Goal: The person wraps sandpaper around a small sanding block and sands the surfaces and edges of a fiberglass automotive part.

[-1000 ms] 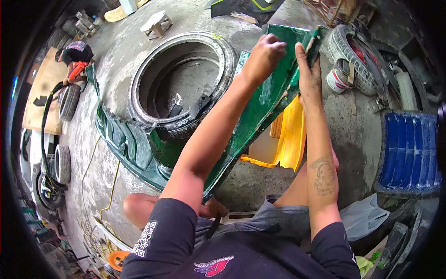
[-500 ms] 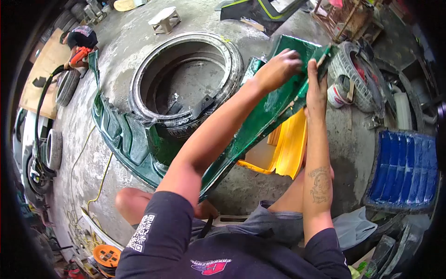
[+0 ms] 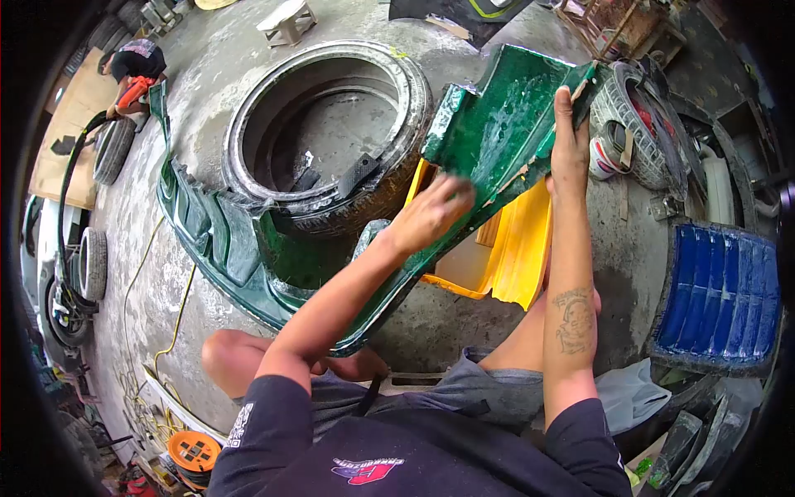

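A long green panel (image 3: pixel 497 116) with whitish scuffs runs diagonally across the middle, its wide end raised at the upper right. Over its lower part is my left hand (image 3: pixel 435 214), fingers curled and blurred by motion; whatever may be in them is hidden. My right hand (image 3: pixel 571 153) grips the panel's right edge, thumb on the near face and fingers behind. The panel's ribbed, curved part (image 3: pixel 224 240) stretches to the left, beside a large tire (image 3: pixel 240 157) on the floor. Under the raised end sits a yellow piece (image 3: pixel 526 257).
A blue ribbed panel (image 3: pixel 719 290) lies at the right, below a tire (image 3: pixel 633 124) and a white bucket (image 3: pixel 602 157). An orange cable reel (image 3: pixel 195 451) is at the lower left. Another person (image 3: pixel 137 66) bends over at the upper left. A small stool (image 3: pixel 286 22) stands behind.
My left hand has moved down and left along the green panel, from its upper end to its middle. My right hand still grips the edge.
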`<action>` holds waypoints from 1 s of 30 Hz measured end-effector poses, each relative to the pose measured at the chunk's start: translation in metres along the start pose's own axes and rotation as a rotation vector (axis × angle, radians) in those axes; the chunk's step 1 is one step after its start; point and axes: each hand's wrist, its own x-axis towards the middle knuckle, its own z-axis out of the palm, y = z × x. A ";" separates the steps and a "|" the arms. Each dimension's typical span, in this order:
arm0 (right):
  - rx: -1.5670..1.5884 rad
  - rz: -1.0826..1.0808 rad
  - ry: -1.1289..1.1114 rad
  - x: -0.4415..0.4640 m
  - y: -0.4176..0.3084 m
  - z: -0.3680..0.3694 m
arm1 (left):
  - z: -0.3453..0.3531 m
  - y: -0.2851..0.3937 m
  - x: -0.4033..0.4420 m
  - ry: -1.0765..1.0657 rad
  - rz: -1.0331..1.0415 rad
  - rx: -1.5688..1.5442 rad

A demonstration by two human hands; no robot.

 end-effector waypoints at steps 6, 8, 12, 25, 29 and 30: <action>-0.058 -0.055 0.060 -0.003 -0.013 0.008 | -0.012 -0.057 0.149 0.237 0.016 0.050; -0.046 -0.035 0.040 -0.005 -0.017 0.008 | -0.009 -0.052 0.144 0.223 -0.038 0.089; -0.007 -0.022 0.019 -0.006 -0.014 0.009 | -0.001 -0.012 0.061 0.104 -0.168 0.070; 0.024 -0.083 0.073 -0.002 -0.007 0.010 | -0.009 -0.051 0.175 0.271 -0.022 0.119; -0.035 -0.035 -0.016 -0.004 -0.015 0.006 | -0.003 -0.014 0.091 0.124 -0.084 0.073; -0.038 -0.026 -0.018 -0.006 -0.016 0.007 | 0.005 -0.004 0.055 0.117 -0.109 0.064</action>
